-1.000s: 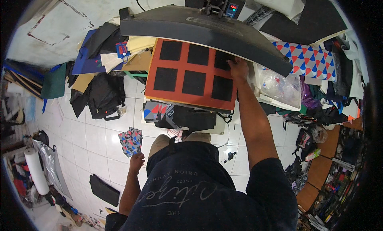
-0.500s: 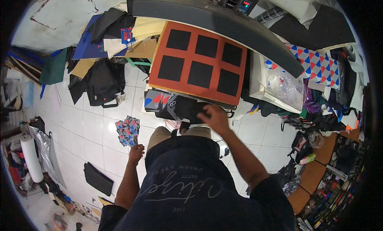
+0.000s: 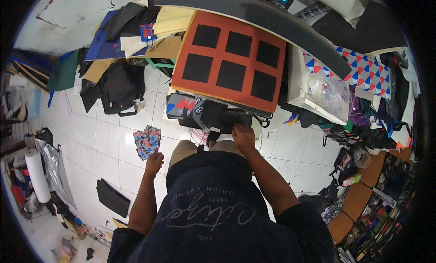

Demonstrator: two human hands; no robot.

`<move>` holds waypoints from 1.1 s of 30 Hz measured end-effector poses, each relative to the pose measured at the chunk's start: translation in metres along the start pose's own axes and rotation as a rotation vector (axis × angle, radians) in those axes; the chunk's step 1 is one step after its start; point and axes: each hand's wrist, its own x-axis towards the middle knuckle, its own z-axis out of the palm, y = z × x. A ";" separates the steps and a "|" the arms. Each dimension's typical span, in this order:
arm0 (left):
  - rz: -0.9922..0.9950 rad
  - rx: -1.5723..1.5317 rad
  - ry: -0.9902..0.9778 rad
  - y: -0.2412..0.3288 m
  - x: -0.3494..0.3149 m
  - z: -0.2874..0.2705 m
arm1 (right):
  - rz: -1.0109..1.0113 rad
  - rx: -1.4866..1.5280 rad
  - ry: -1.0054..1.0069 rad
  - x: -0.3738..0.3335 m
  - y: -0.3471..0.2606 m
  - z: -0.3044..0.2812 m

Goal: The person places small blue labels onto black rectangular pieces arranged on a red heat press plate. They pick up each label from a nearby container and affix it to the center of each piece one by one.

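My left hand [image 3: 155, 162] is closed on a fanned stack of patterned pieces [image 3: 147, 142], grey with red and blue shapes, held over the tiled floor. My right hand [image 3: 244, 138] is at the near edge of a pile of black fabric pieces [image 3: 221, 119], its bent fingers closed on the edge of one. Directly above that pile is the orange-red pad [image 3: 220, 53] of a heat press, with several black squares [image 3: 232, 75] laid in two rows. Beside the black pile lie more patterned pieces [image 3: 178, 107].
The press's dark upper plate [image 3: 236, 13] arches over the pad's far side. Scissors [image 3: 262, 122] show below the pad's right corner. A white box [image 3: 334, 102] with clear plastic stands at right. A black bag [image 3: 121, 88] and a folded black cloth [image 3: 112, 198] lie on the floor at left.
My right hand has come down and closed at the black pile's near edge, after hovering with fingers apart. My left hand still holds the patterned stack. The view has shifted slightly.
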 end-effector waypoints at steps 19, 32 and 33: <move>0.353 -0.180 -0.268 0.067 -0.064 0.056 | 0.144 0.998 -0.181 -0.041 -0.056 -0.024; 0.178 -0.695 0.008 -0.062 -0.132 0.049 | 0.361 -0.033 0.195 -0.021 -0.018 0.028; 0.144 -0.704 0.044 -0.082 -0.140 0.042 | 0.458 -0.041 0.166 -0.020 -0.027 0.013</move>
